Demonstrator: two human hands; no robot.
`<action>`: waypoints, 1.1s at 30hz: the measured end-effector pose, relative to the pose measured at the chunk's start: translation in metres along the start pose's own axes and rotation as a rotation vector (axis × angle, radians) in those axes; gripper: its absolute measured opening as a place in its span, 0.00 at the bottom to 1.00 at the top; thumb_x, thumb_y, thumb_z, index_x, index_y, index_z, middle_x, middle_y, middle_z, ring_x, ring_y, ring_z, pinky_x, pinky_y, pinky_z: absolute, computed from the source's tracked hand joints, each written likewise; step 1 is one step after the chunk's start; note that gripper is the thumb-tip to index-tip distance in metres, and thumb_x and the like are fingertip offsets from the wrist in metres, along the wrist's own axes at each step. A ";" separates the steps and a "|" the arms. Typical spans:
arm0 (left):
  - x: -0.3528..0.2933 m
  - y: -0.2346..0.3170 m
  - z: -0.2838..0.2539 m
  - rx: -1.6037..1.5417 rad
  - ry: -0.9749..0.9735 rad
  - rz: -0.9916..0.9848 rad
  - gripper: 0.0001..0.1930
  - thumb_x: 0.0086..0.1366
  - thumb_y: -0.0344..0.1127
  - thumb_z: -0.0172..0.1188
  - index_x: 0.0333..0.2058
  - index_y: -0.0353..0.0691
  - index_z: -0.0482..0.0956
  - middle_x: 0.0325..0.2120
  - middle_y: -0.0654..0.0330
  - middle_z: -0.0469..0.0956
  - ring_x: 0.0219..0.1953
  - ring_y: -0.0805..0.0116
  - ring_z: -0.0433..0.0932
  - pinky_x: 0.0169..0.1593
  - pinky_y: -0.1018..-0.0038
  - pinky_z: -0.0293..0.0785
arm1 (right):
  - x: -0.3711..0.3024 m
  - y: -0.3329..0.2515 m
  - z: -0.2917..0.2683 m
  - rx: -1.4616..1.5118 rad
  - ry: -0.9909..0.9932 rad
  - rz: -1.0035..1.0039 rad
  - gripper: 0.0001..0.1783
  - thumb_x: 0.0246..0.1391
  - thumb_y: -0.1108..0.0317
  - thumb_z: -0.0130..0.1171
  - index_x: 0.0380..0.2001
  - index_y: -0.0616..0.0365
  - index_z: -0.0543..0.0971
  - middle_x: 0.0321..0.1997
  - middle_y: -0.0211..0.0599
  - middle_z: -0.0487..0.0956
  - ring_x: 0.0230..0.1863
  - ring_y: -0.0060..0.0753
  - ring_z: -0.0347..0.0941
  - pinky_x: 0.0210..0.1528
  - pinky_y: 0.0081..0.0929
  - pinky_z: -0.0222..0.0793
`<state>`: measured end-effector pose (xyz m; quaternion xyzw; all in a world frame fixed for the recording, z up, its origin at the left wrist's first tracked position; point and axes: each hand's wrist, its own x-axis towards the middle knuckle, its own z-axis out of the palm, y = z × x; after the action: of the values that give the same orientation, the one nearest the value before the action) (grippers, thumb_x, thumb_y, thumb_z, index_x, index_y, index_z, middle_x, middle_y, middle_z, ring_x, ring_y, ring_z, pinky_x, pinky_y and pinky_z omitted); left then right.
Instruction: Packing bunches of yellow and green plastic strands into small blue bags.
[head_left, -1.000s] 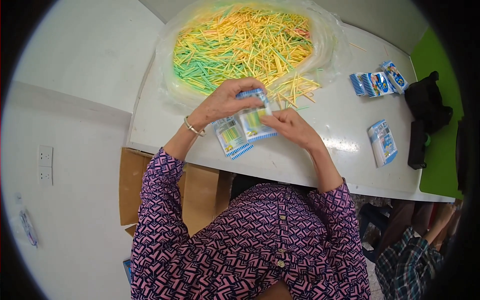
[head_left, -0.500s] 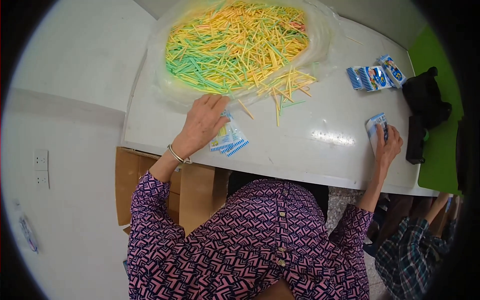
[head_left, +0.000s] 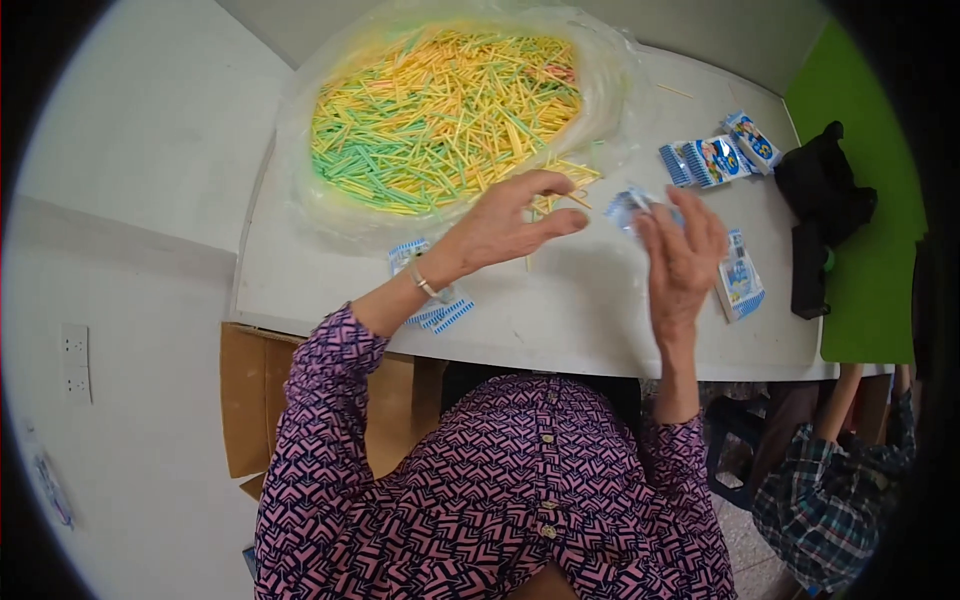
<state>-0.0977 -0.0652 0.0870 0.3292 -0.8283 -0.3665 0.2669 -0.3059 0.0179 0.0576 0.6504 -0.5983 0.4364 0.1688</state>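
My left hand point(head_left: 515, 222) is over the near edge of a large clear plastic bag point(head_left: 612, 105), its thumb and fingers apart with nothing visible between them. Thin pastel sticks point(head_left: 440, 120), yellow, green and orange, fill the bag. My right hand point(head_left: 685, 245) pinches a small blue-and-white packet point(head_left: 628, 207), smeared by motion, just right of my left hand. Another such packet point(head_left: 740, 282) lies on the table beside my right hand. Several flat blue-and-white packets point(head_left: 445, 314) lie under and beside my left wrist, partly hidden by it.
Several filled packets point(head_left: 718, 160) lie at the right back of the white table point(head_left: 560, 330). A black object point(head_left: 825, 185) stands by a green panel point(head_left: 870, 280). A cardboard box point(head_left: 255, 400) is below the table's left edge. A person in a plaid sleeve point(head_left: 825, 500) is at lower right.
My left hand has left the flat packets and moved right, opening. My right hand has come up and left from the packet on the table and now holds a packet. The view has shifted slightly.
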 end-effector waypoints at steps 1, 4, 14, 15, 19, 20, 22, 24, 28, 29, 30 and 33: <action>0.005 0.000 0.006 -0.110 -0.016 -0.026 0.17 0.59 0.38 0.62 0.43 0.33 0.76 0.39 0.55 0.77 0.43 0.66 0.75 0.45 0.71 0.70 | 0.001 -0.009 0.005 0.005 0.004 -0.002 0.12 0.44 0.67 0.66 0.35 0.55 0.80 0.46 0.37 0.76 0.50 0.42 0.68 0.55 0.40 0.56; 0.007 -0.003 0.007 -0.320 -0.052 -0.092 0.15 0.59 0.39 0.61 0.39 0.32 0.77 0.32 0.56 0.78 0.35 0.70 0.76 0.40 0.73 0.72 | 0.000 -0.024 0.021 0.105 -0.074 -0.034 0.17 0.43 0.67 0.66 0.39 0.55 0.79 0.48 0.37 0.75 0.50 0.42 0.67 0.56 0.40 0.55; -0.016 -0.022 -0.025 -0.125 0.073 -0.027 0.10 0.57 0.34 0.61 0.36 0.36 0.79 0.23 0.59 0.78 0.26 0.72 0.75 0.33 0.76 0.71 | 0.006 -0.029 0.055 0.772 -0.523 0.374 0.12 0.47 0.69 0.63 0.35 0.63 0.78 0.33 0.38 0.76 0.34 0.28 0.69 0.38 0.25 0.64; -0.017 -0.020 -0.026 -0.118 0.080 -0.029 0.10 0.57 0.34 0.61 0.36 0.36 0.79 0.23 0.59 0.78 0.26 0.72 0.75 0.33 0.76 0.71 | 0.006 -0.030 0.057 0.779 -0.524 0.368 0.12 0.47 0.69 0.63 0.35 0.63 0.78 0.33 0.38 0.76 0.34 0.28 0.69 0.38 0.25 0.64; -0.020 -0.017 -0.025 0.067 0.085 -0.005 0.09 0.58 0.33 0.60 0.36 0.35 0.79 0.28 0.57 0.80 0.29 0.72 0.76 0.34 0.77 0.71 | 0.005 -0.041 0.058 0.898 -0.559 0.437 0.09 0.49 0.69 0.61 0.29 0.66 0.79 0.24 0.31 0.75 0.28 0.19 0.66 0.33 0.19 0.62; -0.021 -0.019 -0.024 0.062 0.080 -0.029 0.09 0.58 0.32 0.60 0.36 0.35 0.79 0.27 0.55 0.79 0.28 0.70 0.76 0.33 0.76 0.71 | 0.004 -0.042 0.057 0.923 -0.589 0.509 0.09 0.50 0.69 0.60 0.29 0.66 0.78 0.23 0.29 0.74 0.27 0.18 0.66 0.31 0.18 0.62; -0.024 -0.023 -0.023 0.120 0.095 0.000 0.09 0.58 0.32 0.60 0.36 0.35 0.79 0.26 0.55 0.79 0.27 0.70 0.76 0.32 0.76 0.71 | 0.001 -0.042 0.059 0.924 -0.595 0.495 0.09 0.50 0.69 0.60 0.28 0.67 0.78 0.21 0.32 0.73 0.25 0.18 0.65 0.29 0.19 0.61; -0.027 -0.027 -0.023 0.175 0.107 0.030 0.08 0.58 0.32 0.59 0.36 0.36 0.79 0.25 0.56 0.79 0.26 0.69 0.77 0.31 0.76 0.70 | 0.002 -0.044 0.059 0.922 -0.599 0.485 0.09 0.50 0.69 0.60 0.28 0.67 0.78 0.20 0.34 0.73 0.23 0.19 0.63 0.26 0.20 0.61; -0.031 -0.025 -0.031 0.182 0.068 -0.055 0.08 0.59 0.33 0.59 0.34 0.36 0.79 0.24 0.55 0.79 0.25 0.67 0.77 0.30 0.75 0.70 | 0.006 -0.054 0.057 0.969 -0.678 0.548 0.10 0.53 0.68 0.58 0.24 0.66 0.77 0.18 0.26 0.70 0.23 0.15 0.60 0.26 0.18 0.57; -0.032 -0.024 -0.036 0.216 0.003 -0.124 0.08 0.59 0.33 0.59 0.34 0.35 0.79 0.25 0.55 0.79 0.25 0.66 0.77 0.30 0.76 0.70 | 0.006 -0.055 0.057 0.977 -0.679 0.539 0.11 0.53 0.68 0.58 0.23 0.66 0.77 0.17 0.25 0.69 0.22 0.15 0.59 0.25 0.18 0.56; -0.032 -0.026 -0.040 0.215 0.001 -0.125 0.08 0.59 0.33 0.59 0.34 0.35 0.79 0.25 0.55 0.79 0.25 0.66 0.77 0.30 0.76 0.70 | 0.006 -0.055 0.058 0.977 -0.679 0.541 0.11 0.53 0.68 0.58 0.23 0.66 0.77 0.17 0.25 0.69 0.22 0.15 0.59 0.25 0.18 0.56; -0.034 -0.042 -0.072 0.276 0.129 0.065 0.12 0.59 0.38 0.61 0.37 0.36 0.78 0.30 0.56 0.79 0.32 0.62 0.76 0.39 0.72 0.70 | 0.004 -0.056 0.061 0.984 -0.667 0.511 0.12 0.54 0.67 0.58 0.23 0.66 0.77 0.16 0.26 0.68 0.22 0.15 0.59 0.24 0.18 0.56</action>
<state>-0.0115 -0.0927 0.0899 0.3585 -0.8621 -0.2185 0.2836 -0.2318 -0.0169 0.0432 0.5897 -0.4847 0.4604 -0.4531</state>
